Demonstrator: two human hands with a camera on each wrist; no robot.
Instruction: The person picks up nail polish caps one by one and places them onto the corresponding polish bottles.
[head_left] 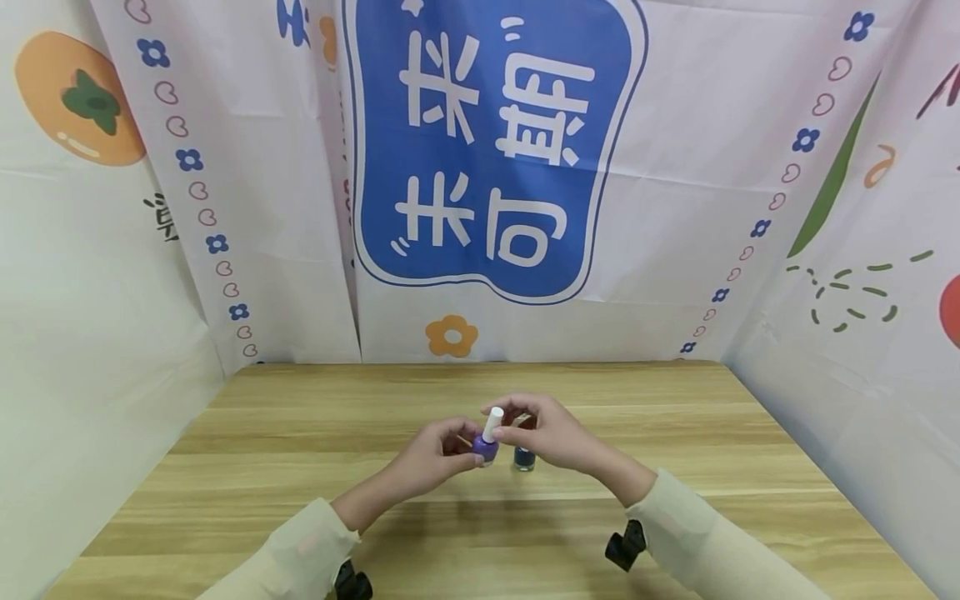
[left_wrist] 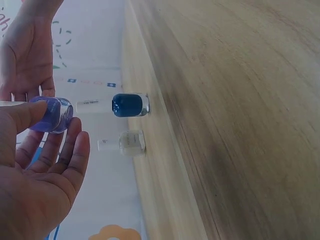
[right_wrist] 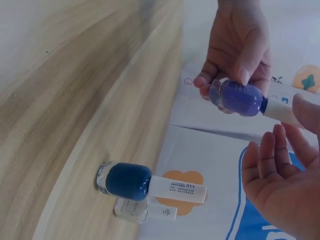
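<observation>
A bottle of purple nail polish [head_left: 485,450] with a white cap [head_left: 493,423] is held above the table, its cap upward and slightly tilted. My left hand [head_left: 431,458] grips the glass body between thumb and fingers. With thumb and forefinger, my right hand [head_left: 555,435] pinches the white cap; its other fingers are spread in the right wrist view. A dark blue nail polish bottle [right_wrist: 128,181] stands upright on the table, below and behind my right hand. Close to it stands a clear or whitish nail polish bottle [left_wrist: 132,143], also white-capped, mostly hidden in the head view.
The wood-grain table [head_left: 300,433] spreads around both hands. White printed cloth [head_left: 675,192] hangs behind it and along both sides. Small black devices [head_left: 626,546] sit at the sleeve cuffs.
</observation>
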